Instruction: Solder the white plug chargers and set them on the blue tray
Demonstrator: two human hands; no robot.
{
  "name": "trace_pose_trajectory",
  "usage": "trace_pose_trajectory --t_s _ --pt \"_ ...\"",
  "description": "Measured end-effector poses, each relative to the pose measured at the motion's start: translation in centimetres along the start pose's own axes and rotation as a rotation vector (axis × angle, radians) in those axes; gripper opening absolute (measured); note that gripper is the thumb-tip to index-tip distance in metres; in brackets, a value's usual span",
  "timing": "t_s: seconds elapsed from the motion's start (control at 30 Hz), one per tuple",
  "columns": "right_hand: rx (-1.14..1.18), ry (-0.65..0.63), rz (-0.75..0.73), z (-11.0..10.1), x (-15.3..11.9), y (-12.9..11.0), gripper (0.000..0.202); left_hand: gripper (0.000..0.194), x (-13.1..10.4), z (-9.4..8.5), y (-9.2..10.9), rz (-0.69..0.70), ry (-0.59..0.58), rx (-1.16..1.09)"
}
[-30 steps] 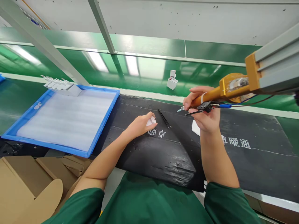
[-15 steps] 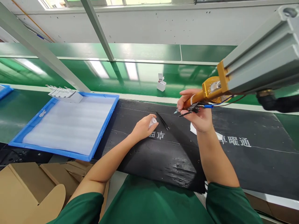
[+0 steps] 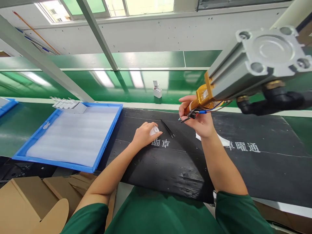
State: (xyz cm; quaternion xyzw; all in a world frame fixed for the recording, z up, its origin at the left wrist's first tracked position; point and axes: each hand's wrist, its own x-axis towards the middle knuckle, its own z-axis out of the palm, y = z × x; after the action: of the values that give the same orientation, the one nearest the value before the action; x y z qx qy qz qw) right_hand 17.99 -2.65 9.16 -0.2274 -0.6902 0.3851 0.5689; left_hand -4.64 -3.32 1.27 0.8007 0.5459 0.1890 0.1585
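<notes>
My left hand (image 3: 144, 134) is closed round a small white plastic part (image 3: 154, 130), pressing it near the black mat; the fingers hide most of it. My right hand (image 3: 198, 121) grips the orange neck of what looks like a glue gun (image 3: 202, 97), with a fine pale tip, a black lever and blue wires. That tip points down and left, above the mat and apart from the white part. Black tweezers (image 3: 167, 128) lie on the mat between my hands. Partly behind my right forearm is a white sheet (image 3: 223, 141).
The gun's big metal cylinder (image 3: 246, 61) and black hose fill the upper right. On the left, a blue tray (image 3: 107, 138) with a white liner carries several white plugs (image 3: 70, 105). A small white box (image 3: 157, 93) stands on the green surface. Cardboard (image 3: 29, 198) lies lower left.
The view has shifted, showing more of the window and the cylinder's end. Both hands keep their grips, and the gun's tip stays in nearly the same place relative to the mat.
</notes>
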Motion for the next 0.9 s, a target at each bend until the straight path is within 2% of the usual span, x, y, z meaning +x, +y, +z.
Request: trace_pose_trajectory --t_s 0.1,0.17,0.3,0.4,0.53,0.7,0.9 --pt "0.001 0.003 -0.015 0.1 0.3 -0.2 0.036 0.033 -0.4 -1.0 0.6 -0.020 -0.011 0.179" --pt "-0.016 0.020 -0.009 0.0 0.4 -0.2 0.035 0.036 -0.8 -1.3 0.7 -0.037 -0.036 0.200" --pt "-0.026 0.038 0.017 -0.1 0.3 0.0 0.032 0.033 -1.2 -1.2 0.5 -0.060 -0.078 0.015" --pt "-0.015 0.036 0.041 -0.2 0.2 0.3 0.031 0.029 -1.2 -0.8 0.4 -0.130 -0.042 -0.090" --pt "-0.017 0.031 0.052 -0.4 0.1 0.4 0.033 0.028 -1.2 -0.4 0.6 -0.202 0.018 -0.074" --pt "-0.066 0.032 0.031 -0.4 0.1 0.4 0.025 0.043 -1.7 -0.7 0.8 -0.165 0.011 -0.050" --pt "-0.076 0.030 0.034 -0.3 0.1 0.3 0.018 0.035 -1.5 -0.7 0.6 -0.239 0.024 -0.112"
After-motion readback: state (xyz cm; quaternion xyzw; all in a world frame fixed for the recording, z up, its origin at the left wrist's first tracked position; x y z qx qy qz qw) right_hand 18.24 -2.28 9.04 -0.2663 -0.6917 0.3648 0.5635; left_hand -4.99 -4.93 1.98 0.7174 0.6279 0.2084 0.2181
